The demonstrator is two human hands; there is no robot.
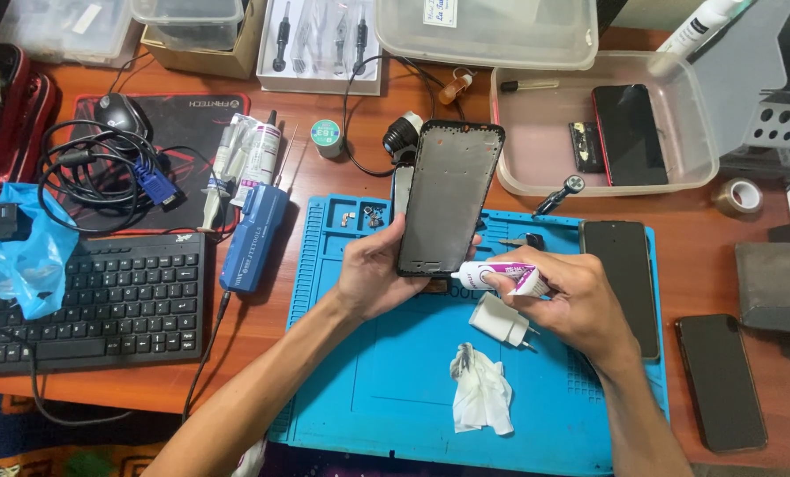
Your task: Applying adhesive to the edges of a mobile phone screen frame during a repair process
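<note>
- Phone frame (449,196) first: we see a dark, flat rectangle with rounded corners and a thin raised rim all around, its inner face grey-black and matte, tilted up off the surface with its top end pointing away from us.
- We find its lower edge pinched in the left hand (373,274), thumb on the near face and fingers curled behind, so the left hand is closed around the frame.
- Our right hand (571,300) is wrapped around a small glue tube (501,277), white with purple print, its nozzle end pointing left and meeting the bottom edge of the frame.
- Both hands sit above a blue work mat (395,389) that covers the wooden surface (271,318).
- On the mat just below the tube we see a white charger plug (501,320), and nearer to us a crumpled white tissue (481,390) with dark smudges.
- To the right, a black phone (622,269) lies flat on the mat's edge, and another black phone (720,382) lies on the wood well apart from the hands.
- Left of the mat we note a blue tool (253,237) and a black keyboard (94,296).
- Beyond the frame stands a clear plastic tray (536,124) holding a red-edged phone (629,134).
</note>
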